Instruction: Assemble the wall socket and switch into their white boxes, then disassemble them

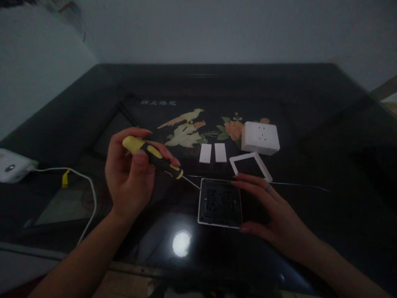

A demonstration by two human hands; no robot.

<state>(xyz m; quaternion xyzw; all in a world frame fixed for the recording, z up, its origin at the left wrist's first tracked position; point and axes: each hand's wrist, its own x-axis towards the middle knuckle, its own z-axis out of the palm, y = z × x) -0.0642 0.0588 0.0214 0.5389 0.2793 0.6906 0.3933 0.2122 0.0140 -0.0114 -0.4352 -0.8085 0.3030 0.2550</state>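
In my left hand point(130, 182) is a yellow and black screwdriver point(159, 160), its shaft pointing right and down. The tip meets the upper left edge of a wall switch point(220, 203), a square piece with a dark inner face and thin white rim, lying on the table. My right hand point(276, 209) grips the switch's right side, fingers at the upper corner and thumb at the lower one. Just behind it lies a loose white square frame point(263, 166), partly covered by my right fingers. Two white rocker covers point(205, 153) lie side by side behind the switch.
A white socket box point(262, 137) stands at the right on the glossy black table point(310, 103), which has a bird and flower picture. To the left, a white device point(14, 167) trails a white cable point(93, 194) with a yellow tag. A wall rises behind.
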